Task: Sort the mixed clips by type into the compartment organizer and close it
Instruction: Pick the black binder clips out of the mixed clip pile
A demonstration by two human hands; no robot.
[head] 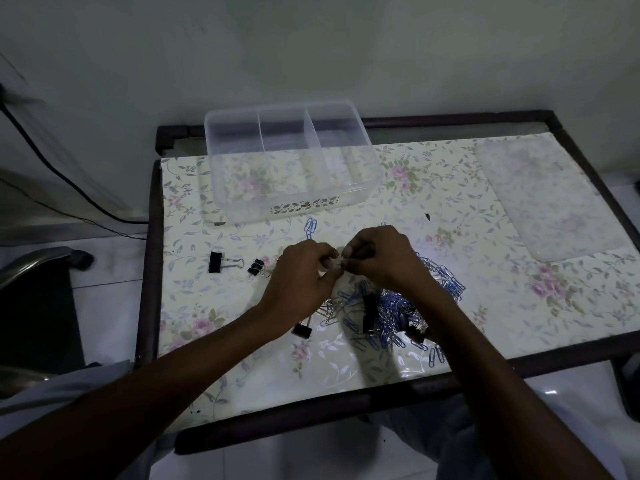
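**Tangled clips may scatter or get mis-sorted**

Both hands meet above the pile: left hand (304,268) and right hand (375,258) each pinch a small bit of metal between the fingertips, probably a paper clip being pulled off something; too small to tell exactly. Paper clip heap (391,313) sits on the bench (450,344) under the right wrist, black binder clips mixed in. Two binder clips (225,262) lie apart on the left. Organizer (291,161) stands open at the far edge, compartments apparently empty; lid (547,199) lies far right. Risks: clips chained together drag extras along, the wrist sweeps the heap toward the near edge, dim light hides stray clips on the floral cover.
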